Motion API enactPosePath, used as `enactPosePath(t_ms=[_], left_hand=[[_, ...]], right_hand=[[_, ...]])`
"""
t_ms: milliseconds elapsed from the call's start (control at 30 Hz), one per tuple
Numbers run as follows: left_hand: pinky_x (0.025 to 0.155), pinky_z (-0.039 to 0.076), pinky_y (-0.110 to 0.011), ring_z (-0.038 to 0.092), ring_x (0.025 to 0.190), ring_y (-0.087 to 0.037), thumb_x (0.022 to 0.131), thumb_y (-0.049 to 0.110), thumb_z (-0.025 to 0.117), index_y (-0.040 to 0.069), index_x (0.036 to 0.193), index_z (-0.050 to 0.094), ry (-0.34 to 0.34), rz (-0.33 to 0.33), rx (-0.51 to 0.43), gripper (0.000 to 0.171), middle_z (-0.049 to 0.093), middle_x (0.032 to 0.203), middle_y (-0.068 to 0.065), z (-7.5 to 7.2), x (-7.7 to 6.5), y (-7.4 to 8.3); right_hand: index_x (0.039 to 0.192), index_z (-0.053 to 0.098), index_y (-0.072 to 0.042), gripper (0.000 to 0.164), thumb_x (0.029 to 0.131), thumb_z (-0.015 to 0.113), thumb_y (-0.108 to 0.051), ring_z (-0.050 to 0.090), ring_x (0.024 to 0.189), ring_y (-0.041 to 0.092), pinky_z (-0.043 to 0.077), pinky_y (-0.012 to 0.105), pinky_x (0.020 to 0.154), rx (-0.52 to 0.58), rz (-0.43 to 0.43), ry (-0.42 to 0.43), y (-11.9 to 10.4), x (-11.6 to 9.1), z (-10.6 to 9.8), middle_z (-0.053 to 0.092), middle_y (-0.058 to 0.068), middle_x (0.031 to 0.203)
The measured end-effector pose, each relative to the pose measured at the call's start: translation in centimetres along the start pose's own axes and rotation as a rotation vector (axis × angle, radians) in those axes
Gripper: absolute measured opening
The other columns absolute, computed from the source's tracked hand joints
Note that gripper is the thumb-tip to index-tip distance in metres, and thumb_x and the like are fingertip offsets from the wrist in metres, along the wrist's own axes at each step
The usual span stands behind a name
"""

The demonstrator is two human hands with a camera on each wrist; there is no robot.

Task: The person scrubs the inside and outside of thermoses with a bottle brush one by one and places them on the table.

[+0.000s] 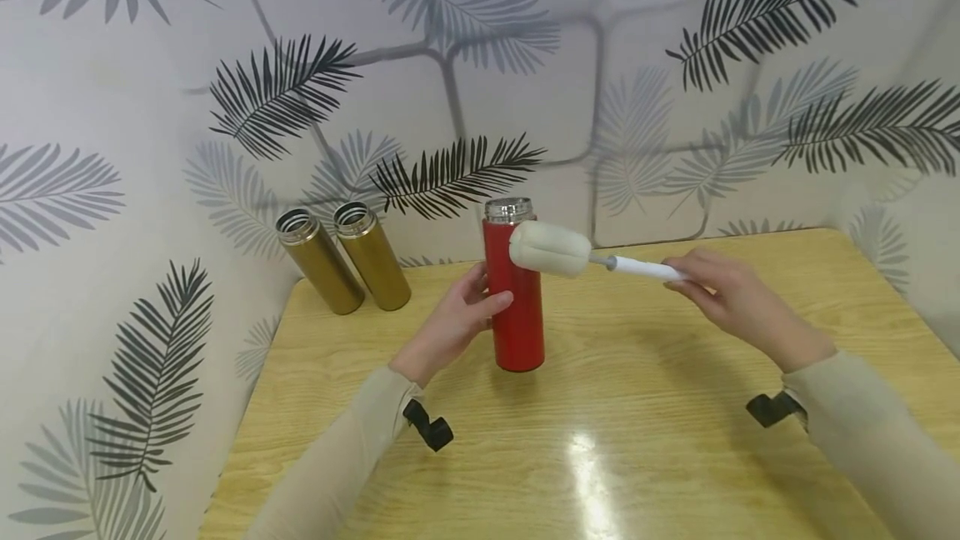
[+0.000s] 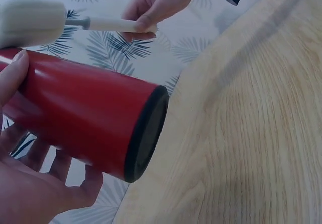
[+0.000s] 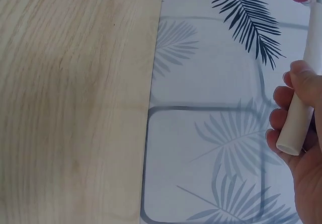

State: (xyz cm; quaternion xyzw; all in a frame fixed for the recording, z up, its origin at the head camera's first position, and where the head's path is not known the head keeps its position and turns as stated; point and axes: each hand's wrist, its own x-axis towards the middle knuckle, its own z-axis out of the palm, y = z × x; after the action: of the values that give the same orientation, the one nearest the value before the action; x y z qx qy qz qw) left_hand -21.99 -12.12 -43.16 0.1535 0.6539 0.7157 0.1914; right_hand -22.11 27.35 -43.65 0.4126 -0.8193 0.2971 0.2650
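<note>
My left hand [image 1: 467, 311] grips a red thermos bottle [image 1: 517, 319] around its side. The bottle has no lid and shows a bare metal neck; its dark base [image 2: 147, 136] faces the left wrist camera. In my right hand [image 1: 723, 298] is the white handle [image 3: 297, 123] of a bottle brush, fingers and thumb wrapped around it. The brush's cream sponge head [image 1: 551, 248] overlaps the upper front of the bottle in the head view, below the rim. The left wrist view also shows the right hand [image 2: 156, 10] holding the brush handle.
Two lidless gold thermos bottles [image 1: 318, 261] stand at the table's back left. The light wood table [image 1: 660, 440] meets a wall [image 1: 525, 107] with leaf-patterned covering behind and to the left. Black straps [image 1: 429, 425] are on both wrists.
</note>
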Motion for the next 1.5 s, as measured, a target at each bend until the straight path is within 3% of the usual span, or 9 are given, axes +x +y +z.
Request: enactPosePath(t_ms=[133,267,367,500,733,900,1100,1367,1500], left_hand=[[0.111,0.045,-0.057,0.047,0.141,-0.033,0.105,0.027,0.064,0.018,0.161,0.033,0.032,-0.005,-0.037,0.065,0.045,0.158,-0.010,-0.2,0.0,0.1],[0.112,0.043,-0.061,0.046,0.141,-0.033,0.104,0.031,0.066,0.014,0.159,0.032,0.056,0.017,-0.104,0.067,0.045,0.158,-0.014,-0.4,0.0,0.4],[0.113,0.042,-0.062,0.047,0.139,-0.031,0.104,0.032,0.065,0.013,0.157,0.034,0.070,0.048,-0.127,0.064,0.046,0.156,-0.016,-0.6,0.0,0.7],[0.113,0.043,-0.060,0.050,0.136,-0.029,0.106,0.030,0.062,0.013,0.155,0.036,0.064,0.083,-0.145,0.058,0.050,0.152,-0.016,-0.9,0.0,1.1],[0.112,0.044,-0.059,0.048,0.136,-0.028,0.099,0.039,0.070,0.010,0.156,0.037,0.044,0.142,-0.183,0.072,0.050,0.149,-0.011,-1.2,0.3,1.7],[0.112,0.043,-0.061,0.049,0.136,-0.029,0.098,0.038,0.071,0.010,0.157,0.037,0.024,0.130,-0.188,0.074,0.049,0.150,-0.012,-1.0,0.3,1.6],[0.110,0.045,-0.062,0.052,0.133,-0.028,0.085,0.050,0.078,0.014,0.156,0.035,0.025,0.098,-0.164,0.090,0.048,0.152,-0.018,-0.7,0.2,1.0],[0.105,0.051,-0.050,0.054,0.129,-0.027,0.089,0.045,0.081,0.012,0.154,0.036,-0.059,0.075,-0.191,0.086,0.053,0.145,-0.014,-0.3,0.0,0.3],[0.109,0.049,-0.048,0.052,0.133,-0.030,0.094,0.034,0.079,0.015,0.157,0.032,-0.061,0.035,-0.154,0.081,0.050,0.150,-0.016,0.0,-0.1,0.3]], right_hand=[[0.112,0.075,-0.001,0.054,0.105,0.048,-0.048,0.052,0.072,0.005,0.044,0.018,0.063,0.002,-0.007,-0.016,0.1,-0.3,0.6,0.069,0.002,0.092],[0.112,0.075,-0.002,0.032,0.101,0.065,-0.031,0.053,0.073,0.004,0.044,0.019,0.061,0.023,-0.013,-0.048,0.1,-1.0,1.2,0.069,0.001,0.093],[0.113,0.076,-0.001,0.026,0.098,0.072,-0.022,0.051,0.072,0.003,0.042,0.018,0.060,0.059,-0.020,-0.066,0.0,-1.5,1.6,0.069,0.000,0.093],[0.110,0.076,-0.001,0.039,0.102,0.061,-0.036,0.052,0.073,0.002,0.042,0.016,0.059,0.082,-0.042,-0.073,0.0,-2.1,2.0,0.070,0.001,0.093],[0.107,0.077,-0.004,0.048,0.104,0.051,-0.045,0.055,0.075,0.005,0.043,0.016,0.061,0.073,-0.071,-0.075,0.3,-2.7,2.2,0.069,0.001,0.094],[0.110,0.077,-0.002,0.053,0.103,0.050,-0.047,0.053,0.074,0.003,0.042,0.016,0.061,0.061,-0.026,-0.063,0.3,-2.5,1.9,0.070,0.002,0.095],[0.110,0.077,-0.001,0.055,0.102,0.051,-0.048,0.058,0.072,0.007,0.045,0.017,0.062,0.033,-0.006,-0.010,0.4,-1.7,1.3,0.071,0.003,0.094],[0.113,0.076,-0.001,0.056,0.101,0.051,-0.049,0.053,0.072,0.005,0.042,0.017,0.061,0.016,0.054,0.000,0.4,-1.0,0.0,0.073,0.007,0.096],[0.114,0.076,0.000,0.052,0.100,0.055,-0.046,0.051,0.073,0.003,0.042,0.016,0.061,0.013,0.081,-0.005,0.3,-0.8,-0.4,0.072,0.007,0.097]])
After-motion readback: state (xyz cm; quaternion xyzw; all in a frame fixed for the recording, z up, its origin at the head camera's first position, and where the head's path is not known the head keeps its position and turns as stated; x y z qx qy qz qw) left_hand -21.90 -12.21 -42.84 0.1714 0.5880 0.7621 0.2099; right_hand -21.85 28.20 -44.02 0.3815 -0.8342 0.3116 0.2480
